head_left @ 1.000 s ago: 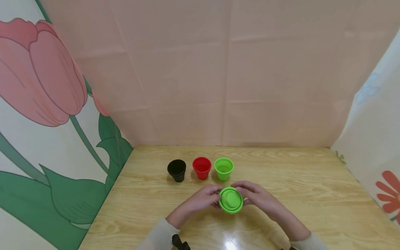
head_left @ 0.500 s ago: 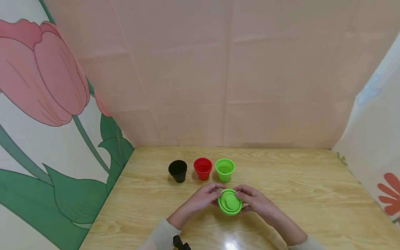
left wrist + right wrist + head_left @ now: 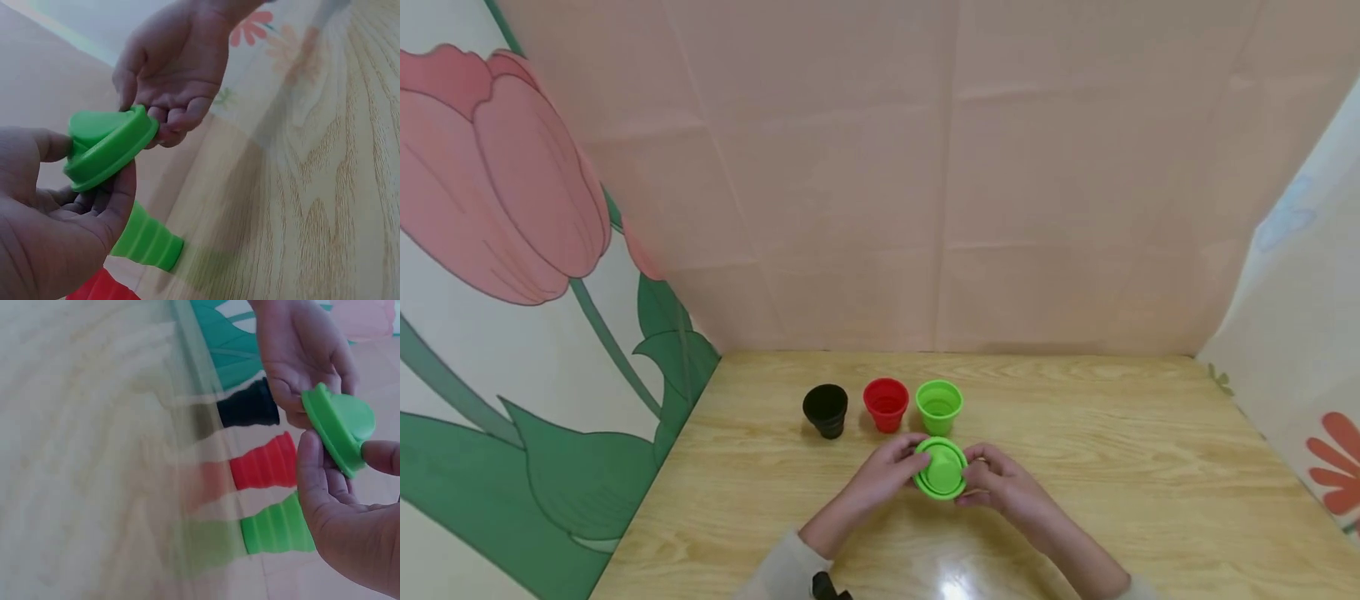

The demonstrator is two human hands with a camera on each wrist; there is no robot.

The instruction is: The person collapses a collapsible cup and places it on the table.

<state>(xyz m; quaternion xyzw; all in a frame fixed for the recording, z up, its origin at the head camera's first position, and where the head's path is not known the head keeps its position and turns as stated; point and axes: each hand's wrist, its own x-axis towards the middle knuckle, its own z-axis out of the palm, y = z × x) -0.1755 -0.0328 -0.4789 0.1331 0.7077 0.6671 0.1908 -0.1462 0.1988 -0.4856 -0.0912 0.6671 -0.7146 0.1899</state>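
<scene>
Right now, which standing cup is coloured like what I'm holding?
The green cup, at the row's right end, like the round green piece you hold; the red cup and black cup differ in colour.

The black cup (image 3: 825,410) is blocking the way just left of the red cup (image 3: 886,406), and the green cup (image 3: 939,407) is standing just right of it, only slim gaps separating the three. On the near side of the red cup, the left hand (image 3: 882,477) is filling the approach, while the green disc (image 3: 943,472), held off the table (image 3: 1112,433), and the right hand (image 3: 1009,492) are crowding the near right. Farther right of the red cup, a wide passage is lying open; a smaller one is running left of it, past the black cup. Behind the red cup, a strip of wood is leaving room up to the pink sheet (image 3: 850,208).
</scene>
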